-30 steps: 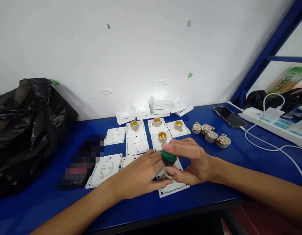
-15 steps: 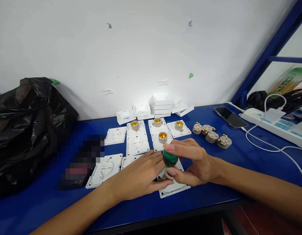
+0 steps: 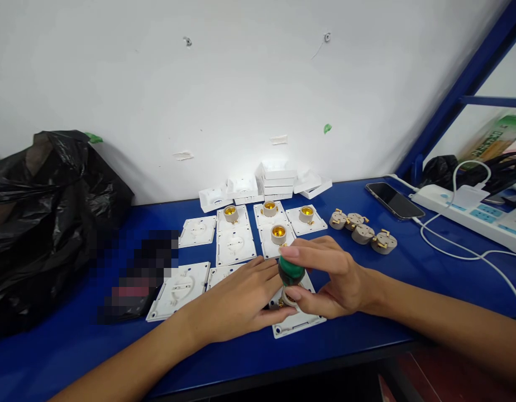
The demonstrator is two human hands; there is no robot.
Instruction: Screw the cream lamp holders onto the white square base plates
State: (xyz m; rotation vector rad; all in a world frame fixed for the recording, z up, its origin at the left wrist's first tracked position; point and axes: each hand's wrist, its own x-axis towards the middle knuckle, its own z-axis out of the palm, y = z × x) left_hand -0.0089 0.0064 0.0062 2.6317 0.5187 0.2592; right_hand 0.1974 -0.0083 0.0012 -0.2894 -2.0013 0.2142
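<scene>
- Green and black, the tool handle (image 3: pixel 291 271) is held close above the socket (image 3: pixel 288 301), near the tabletop's (image 3: pixel 224 363) front edge; its shaft is hidden.
- By the right hand (image 3: pixel 337 279), the handle is pinched between thumb and index finger.
- At the left side of the white plate (image 3: pixel 303 321) the left hand (image 3: pixel 245 298) is laid, its thumb close to the socket; whether anything is gripped cannot be told, since some fingertips are covered.
- The handle is judged light and stiff, perhaps slippery on its smooth rounded top; it is best grasped around its widest part.
- The socket is judged hard, rather heavy for its size and liable to chip; it is best taken by its round wall.
- The plate is judged light, rigid plastic, best steadied flat by opposite edges.
- Toward the back edge, mounted sockets (image 3: pixel 278 234) are seated on other plates (image 3: pixel 235 248), with covers (image 3: pixel 278 181) stacked behind.
- Toward the right edge, loose sockets (image 3: pixel 362 234), a phone (image 3: pixel 394 200) and a power strip (image 3: pixel 471 209) are placed.
</scene>
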